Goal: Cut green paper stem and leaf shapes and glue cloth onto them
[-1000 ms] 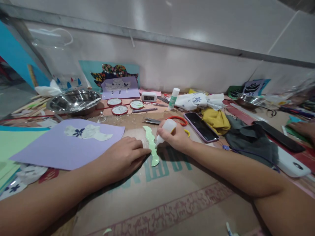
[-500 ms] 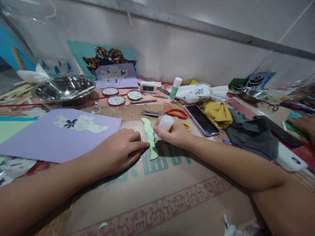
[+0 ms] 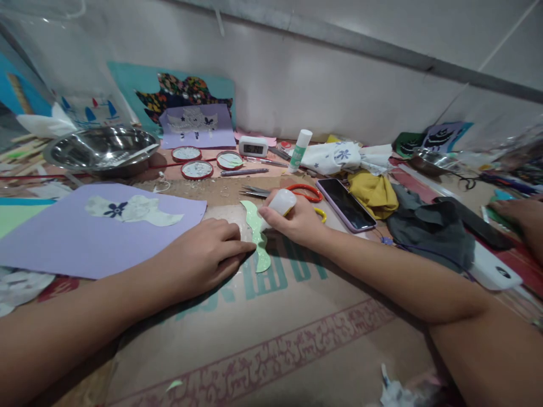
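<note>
A wavy strip of pale green paper (image 3: 255, 232) lies on the brown cardboard (image 3: 220, 339) in front of me. My left hand (image 3: 212, 249) rests at its left side, the index finger stretched out with its tip on the strip's edge and the other fingers loosely bent. In my right hand (image 3: 299, 220) is a white glue bottle (image 3: 282, 202), tipped with its narrow end down at the strip's right edge; the tip itself is hard to make out. Red-and-yellow-handled scissors (image 3: 303, 192) lie behind my right hand, partly hidden by it.
Purple paper (image 3: 55, 237) bearing a white fabric cutout (image 3: 144, 210) lies at left, with a steel bowl (image 3: 59, 155) behind. Farther back are red-rimmed lids (image 3: 197, 169), a small clock (image 3: 253, 147) and a glue stick (image 3: 300, 151). A phone (image 3: 345, 204), cloths (image 3: 373, 195) and another person's hand (image 3: 521, 215) are at right.
The glue bottle in my right hand has moved slightly up along the strip's edge. My left fingertip stays on the strip. The whole view has shifted a little.
</note>
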`<state>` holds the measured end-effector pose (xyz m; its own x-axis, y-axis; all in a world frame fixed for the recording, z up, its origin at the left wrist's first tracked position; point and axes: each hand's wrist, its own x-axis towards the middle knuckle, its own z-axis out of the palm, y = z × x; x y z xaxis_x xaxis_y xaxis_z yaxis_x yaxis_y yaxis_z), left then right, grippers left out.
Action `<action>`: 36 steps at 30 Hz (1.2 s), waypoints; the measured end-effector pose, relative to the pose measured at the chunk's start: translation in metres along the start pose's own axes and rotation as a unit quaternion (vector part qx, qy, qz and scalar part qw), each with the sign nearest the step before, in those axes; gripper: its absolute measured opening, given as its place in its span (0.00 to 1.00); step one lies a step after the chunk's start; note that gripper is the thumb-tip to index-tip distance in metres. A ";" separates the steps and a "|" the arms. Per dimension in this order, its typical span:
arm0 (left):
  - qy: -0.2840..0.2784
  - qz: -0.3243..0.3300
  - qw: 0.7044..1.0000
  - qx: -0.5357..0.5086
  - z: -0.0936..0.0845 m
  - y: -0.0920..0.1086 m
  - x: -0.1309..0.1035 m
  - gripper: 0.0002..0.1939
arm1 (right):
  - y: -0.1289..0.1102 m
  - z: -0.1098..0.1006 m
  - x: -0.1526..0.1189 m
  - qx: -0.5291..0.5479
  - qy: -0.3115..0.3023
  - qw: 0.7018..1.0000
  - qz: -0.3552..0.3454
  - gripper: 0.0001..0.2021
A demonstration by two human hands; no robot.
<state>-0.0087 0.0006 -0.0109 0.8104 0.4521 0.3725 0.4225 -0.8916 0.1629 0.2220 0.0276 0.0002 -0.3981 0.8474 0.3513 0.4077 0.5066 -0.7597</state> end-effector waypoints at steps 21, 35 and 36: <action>-0.022 -0.035 0.999 -0.035 0.000 0.002 -0.002 0.14 | -0.004 -0.006 0.051 -0.029 0.058 0.998 -0.006 0.21; -0.033 -0.066 0.994 -0.077 -0.001 0.003 -0.001 0.13 | 0.025 0.010 0.065 -0.055 0.049 0.997 -0.038 0.20; -0.031 -0.066 0.994 -0.077 0.000 0.002 -0.001 0.13 | 0.025 0.010 0.064 -0.050 0.052 0.997 -0.038 0.19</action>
<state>-0.0083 -0.0018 -0.0103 0.7775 0.5625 0.2812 0.4642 -0.8150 0.3469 0.1986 0.0933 -0.0015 -0.3462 0.8154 0.4640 0.4618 0.5787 -0.6722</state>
